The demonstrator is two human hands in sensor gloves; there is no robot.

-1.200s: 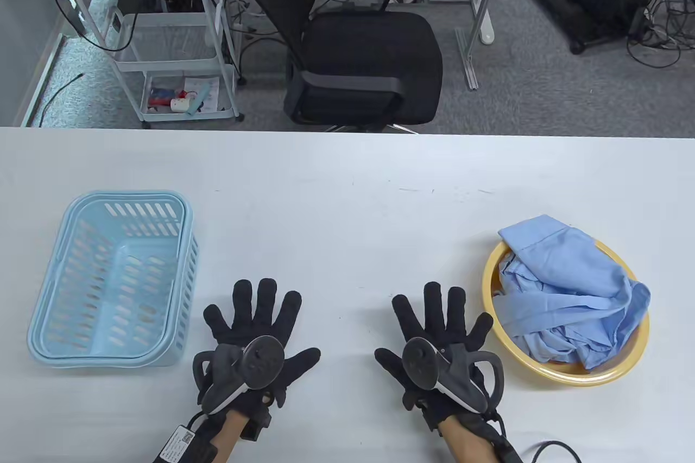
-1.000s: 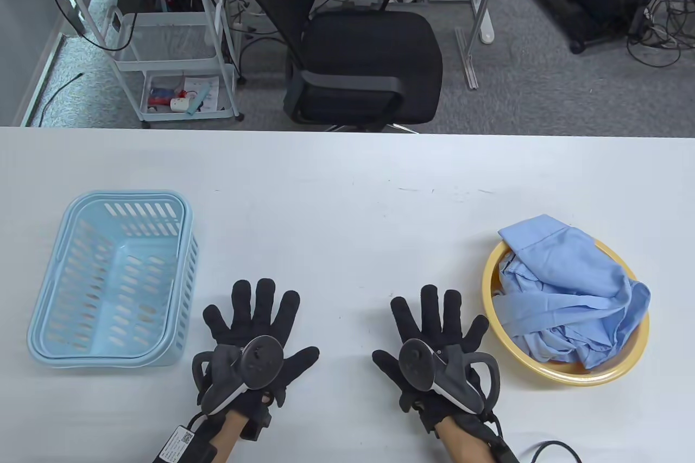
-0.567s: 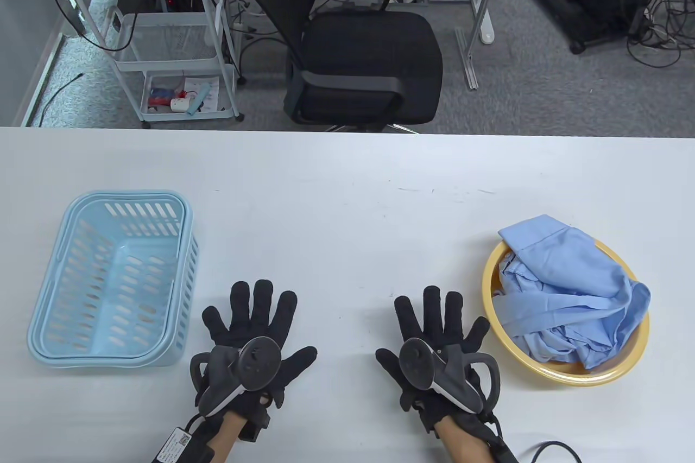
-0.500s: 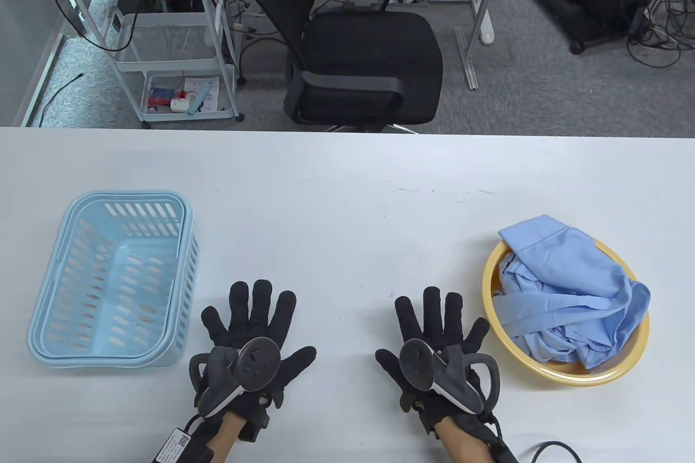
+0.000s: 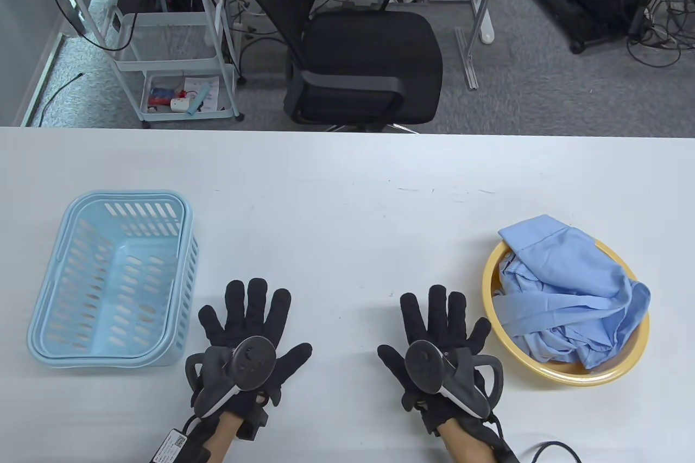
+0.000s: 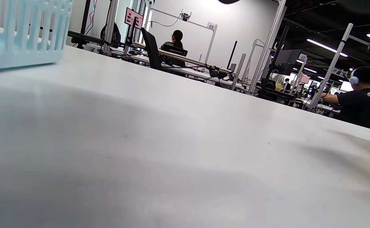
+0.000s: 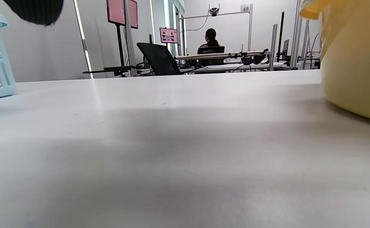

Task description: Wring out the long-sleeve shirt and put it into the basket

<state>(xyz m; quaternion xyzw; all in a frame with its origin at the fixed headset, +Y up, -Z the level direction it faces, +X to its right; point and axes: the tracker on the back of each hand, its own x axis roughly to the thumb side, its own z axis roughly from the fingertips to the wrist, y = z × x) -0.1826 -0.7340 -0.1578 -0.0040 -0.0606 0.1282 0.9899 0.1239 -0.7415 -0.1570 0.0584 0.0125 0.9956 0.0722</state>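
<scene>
A crumpled light-blue long-sleeve shirt (image 5: 570, 289) lies heaped in a yellow basin (image 5: 564, 376) at the table's right. The light-blue slotted basket (image 5: 111, 278) stands at the left, with nothing inside. Both gloved hands lie flat on the table between them, fingers spread and straight. My left hand (image 5: 247, 322) sits just right of the basket, my right hand (image 5: 437, 324) just left of the basin, its little finger near the rim. Neither holds anything. The basket's wall (image 6: 20, 31) and basin's side (image 7: 352, 66) show in the wrist views.
The white table (image 5: 347, 202) stretches between the basket and the basin. Behind its far edge stand a black office chair (image 5: 358, 50) and a white cart (image 5: 174, 50). A cable (image 5: 554, 449) trails from my right wrist.
Both hands have shifted only slightly on the table: the left a little to the left, the right a little to the right. Nothing was picked up.
</scene>
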